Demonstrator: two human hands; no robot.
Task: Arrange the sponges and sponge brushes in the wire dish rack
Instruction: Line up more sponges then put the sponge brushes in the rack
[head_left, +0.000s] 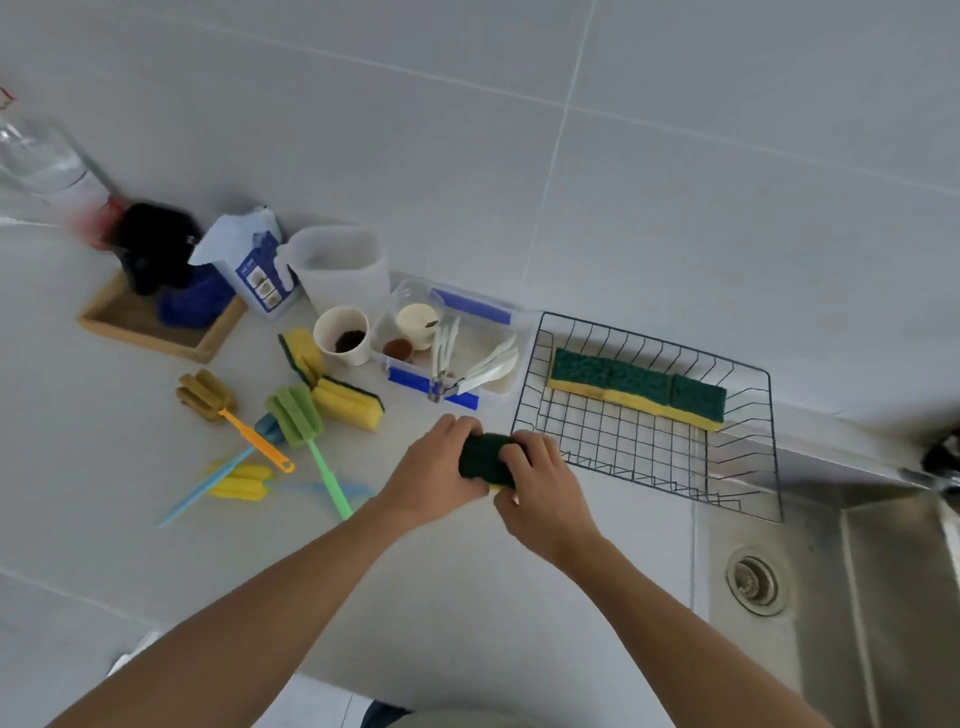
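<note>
Both forearms reach in from the bottom edge and meet over the pale countertop (467, 597), which runs back to a tiled wall and ends at a steel sink (852, 597) on the right. Largest of the task's things is the wire dish rack (748, 467), standing at the counter's right end with its near corner over the sink's edge; three green-topped sponges (636, 387) already lie in a row along its back, touching end to end.

Left of the rack sit a clear plastic tub (511, 358) with blue clips, a paper cup (342, 335) and a wooden tray (156, 332). Nearer, two yellow sponges (337, 389) and a loose scatter of sponge brushes (270, 441) — green, orange, blue, yellow — wait on the counter, well apart from the rack.

Smallest and central: the left hand (436, 478) and right hand (543, 488) both curl round one dark green sponge (485, 457), fingers wrapped over its top, just beside the rack's near left corner.

The step in hand looks like carrying a fourth sponge across — perhaps passing it hand to hand. Next it needs lifting over the rack's rim and laying beside or in front of the row.
</note>
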